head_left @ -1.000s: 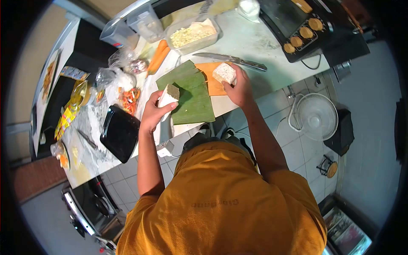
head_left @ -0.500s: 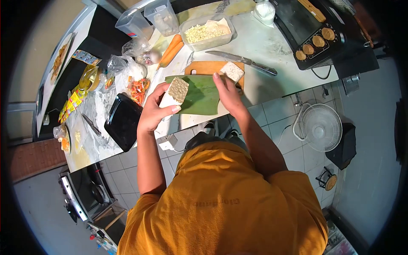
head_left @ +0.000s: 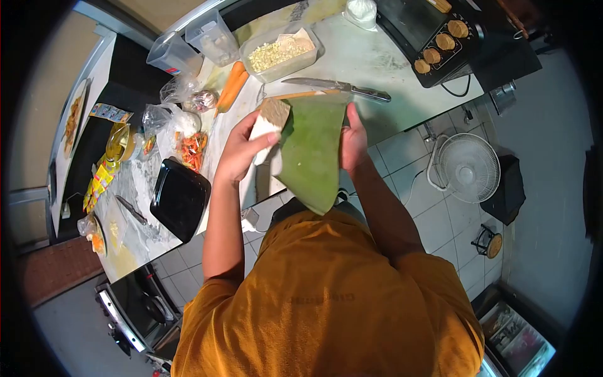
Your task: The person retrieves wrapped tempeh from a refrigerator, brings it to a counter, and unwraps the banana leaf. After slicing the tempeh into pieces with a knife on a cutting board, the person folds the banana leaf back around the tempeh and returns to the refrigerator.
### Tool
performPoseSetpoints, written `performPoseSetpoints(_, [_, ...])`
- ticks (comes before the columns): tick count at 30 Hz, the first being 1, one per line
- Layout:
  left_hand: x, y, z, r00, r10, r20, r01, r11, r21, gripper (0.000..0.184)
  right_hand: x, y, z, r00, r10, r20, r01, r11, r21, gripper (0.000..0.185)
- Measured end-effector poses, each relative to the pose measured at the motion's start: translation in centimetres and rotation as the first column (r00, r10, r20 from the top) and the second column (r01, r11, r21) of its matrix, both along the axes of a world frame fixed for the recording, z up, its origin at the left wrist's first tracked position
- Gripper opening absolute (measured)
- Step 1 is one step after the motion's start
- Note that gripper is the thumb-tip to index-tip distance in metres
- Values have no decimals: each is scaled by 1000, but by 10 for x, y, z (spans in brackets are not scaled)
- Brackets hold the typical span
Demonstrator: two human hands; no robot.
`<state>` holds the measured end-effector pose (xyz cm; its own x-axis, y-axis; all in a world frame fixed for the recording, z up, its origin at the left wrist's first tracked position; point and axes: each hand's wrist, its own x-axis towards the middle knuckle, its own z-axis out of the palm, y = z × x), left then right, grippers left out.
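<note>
My left hand [head_left: 241, 149] is closed around a block of tempeh [head_left: 275, 113], white on its sides and tan on top. A piece of green banana leaf [head_left: 309, 147] hangs tilted between my hands, its lower end reaching down over the counter's front edge. My right hand [head_left: 353, 141] grips the leaf's right edge, thumb pointing up. Behind the leaf only the far edge of a wooden cutting board [head_left: 295, 95] shows; the rest of it is hidden. Just beyond lies a knife [head_left: 339, 86] with a dark handle.
A plastic tub of pale chopped pieces [head_left: 279, 55] stands at the back beside carrots [head_left: 231, 87]. Bagged sliced vegetables [head_left: 191, 151] and a black tray [head_left: 181, 200] are to the left. A toaster oven [head_left: 427, 44] is at the right; a fan [head_left: 467, 168] stands beyond the counter.
The leaf has been lifted and tilted toward me, and now covers most of the cutting board. Both hands have shifted a little, the tempeh still in my left. The whole view has shifted slightly.
</note>
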<state>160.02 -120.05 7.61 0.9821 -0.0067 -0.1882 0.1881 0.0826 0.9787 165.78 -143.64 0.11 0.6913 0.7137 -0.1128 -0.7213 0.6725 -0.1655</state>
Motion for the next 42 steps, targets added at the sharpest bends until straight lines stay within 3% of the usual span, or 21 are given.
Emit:
performPoseSetpoints(1, [5,-3,0,997,19,-72,-27,995,-100,56,-1,-1,-17,999,24,28,-30,965,259,72])
performPoseSetpoints(2, [9,-7,4,991,21,-133,-45,983,-180,51,-1,-1,-30,995,35,91,-67,922,382,71])
performPoseSetpoints(7, [18,-28,7,986,-8,-167,-30,975,-220,52,9,5,-47,959,-62,278,-35,943,330,65])
performPoseSetpoints(10, [24,-37,-11,996,31,-80,-17,985,173,66,16,8,-41,942,-105,318,29,971,236,62])
performPoseSetpoints(11, [23,-41,-9,997,28,-77,-14,985,170,66,15,10,-32,944,-124,304,70,981,184,60])
performPoseSetpoints(13, [17,-54,-2,962,-35,269,-152,754,639,74,-1,19,4,953,-181,243,196,980,-37,60])
performPoseSetpoints(14, [17,-56,-4,945,-66,322,-175,729,662,79,-7,21,16,949,-249,191,294,920,-259,60])
performPoseSetpoints(17, [22,-61,-2,933,-136,332,-121,752,648,79,-10,20,16,958,-260,121,276,951,-139,62])
performPoseSetpoints(24, [23,-50,4,882,-320,345,-38,682,731,80,-5,21,11,981,-187,41,191,966,-175,59])
performPoseSetpoints(26, [23,-47,4,886,-294,359,-66,688,723,81,-4,18,6,993,-116,-18,114,990,-89,56])
performPoseSetpoints(31, [19,-45,11,869,-271,413,-119,697,707,82,0,25,-15,992,-129,5,129,991,28,53])
performPoseSetpoints(35, [18,-41,23,803,-398,444,-36,711,702,83,3,26,-16,991,-110,74,96,980,172,52])
performPoseSetpoints(40, [18,-42,18,813,-400,424,-76,648,758,84,5,26,1,994,-97,56,92,992,84,54])
performPoseSetpoints(42, [16,-48,16,869,-254,424,-163,664,730,83,6,29,-3,989,-115,94,122,990,-77,53])
